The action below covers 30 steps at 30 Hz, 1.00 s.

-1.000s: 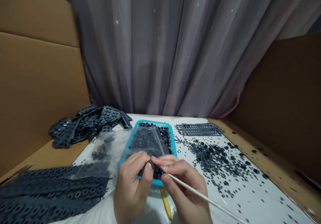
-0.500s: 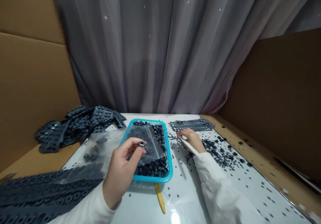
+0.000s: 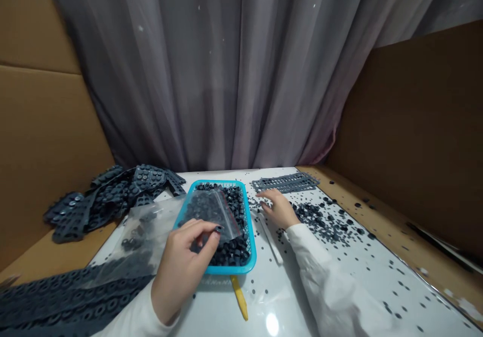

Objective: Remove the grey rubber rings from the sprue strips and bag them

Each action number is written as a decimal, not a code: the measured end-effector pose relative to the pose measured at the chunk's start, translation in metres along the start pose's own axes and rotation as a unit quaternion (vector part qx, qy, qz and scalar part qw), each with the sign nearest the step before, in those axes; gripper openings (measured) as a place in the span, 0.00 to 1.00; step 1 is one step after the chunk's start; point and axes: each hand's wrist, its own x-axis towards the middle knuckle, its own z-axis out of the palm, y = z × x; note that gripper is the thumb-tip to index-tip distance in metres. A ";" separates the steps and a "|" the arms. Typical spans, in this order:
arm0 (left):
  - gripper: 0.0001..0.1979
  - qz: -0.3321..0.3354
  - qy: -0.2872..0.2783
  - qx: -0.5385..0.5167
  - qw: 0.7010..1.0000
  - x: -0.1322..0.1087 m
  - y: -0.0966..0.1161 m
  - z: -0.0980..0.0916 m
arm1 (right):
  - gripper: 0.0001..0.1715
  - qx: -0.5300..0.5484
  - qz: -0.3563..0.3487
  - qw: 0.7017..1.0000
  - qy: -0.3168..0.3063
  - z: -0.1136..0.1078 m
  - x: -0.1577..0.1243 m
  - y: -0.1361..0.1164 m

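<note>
A small dark ring-like part [image 3: 218,229] is pinched between the thumb and forefinger of my left hand [image 3: 186,266], over the near left part of a blue basket [image 3: 253,256]. Many small black parts fill the basket, and a clear zip bag [image 3: 211,208] lies on top of them. To the basket's right, my right hand [image 3: 278,208] hovers with its fingers apart and nothing in them. Just below it a white stick-like tool [image 3: 270,239] lies on the white table.
Dark studded rubber sheets [image 3: 113,193] are piled at the left, ring-patterned strips [image 3: 75,297] at the near left. A clear bag [image 3: 147,231] lies between. A perforated sheet [image 3: 287,182], scattered black bits [image 3: 320,221] and a yellow tool [image 3: 239,298] also show. Cardboard walls flank the table.
My right hand has let go of the white tool, which now lies on the table. The small part in my left hand has tilted. The view has shifted slightly.
</note>
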 end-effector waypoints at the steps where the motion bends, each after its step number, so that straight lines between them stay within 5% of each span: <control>1: 0.09 0.016 0.000 0.007 1.000 0.000 0.001 0.000 | 0.13 0.023 0.002 0.999 0.029 -0.013 0.002 -0.016; 3: 0.08 0.038 -0.001 0.016 0.999 0.000 0.002 0.001 | 0.11 0.197 -0.034 0.977 0.070 -0.038 0.003 -0.054; 5: 0.09 0.048 -0.003 0.021 0.999 -0.001 0.003 0.001 | 0.16 0.322 -0.121 0.939 -0.006 -0.055 -0.001 -0.093; 9: 0.11 0.040 -0.028 0.021 0.999 -0.002 0.007 0.000 | 0.08 0.367 -0.146 0.918 -0.026 -0.064 -0.015 -0.136; 14: 0.07 0.077 -0.081 0.054 0.992 -0.001 0.008 0.001 | 0.05 0.397 -0.084 0.914 -0.018 -0.060 -0.014 -0.129; 18: 0.20 0.125 -0.023 0.203 0.971 0.001 -0.007 0.009 | 0.06 0.422 0.017 0.906 0.040 -0.044 -0.001 -0.102; 22: 0.07 0.139 -0.013 0.237 0.961 0.004 -0.019 0.011 | 0.09 0.382 0.113 0.917 0.018 -0.013 0.005 -0.081; 30: 0.06 0.178 -0.003 0.220 0.959 0.000 -0.008 0.006 | 0.11 0.426 0.136 0.894 0.021 0.012 0.003 -0.091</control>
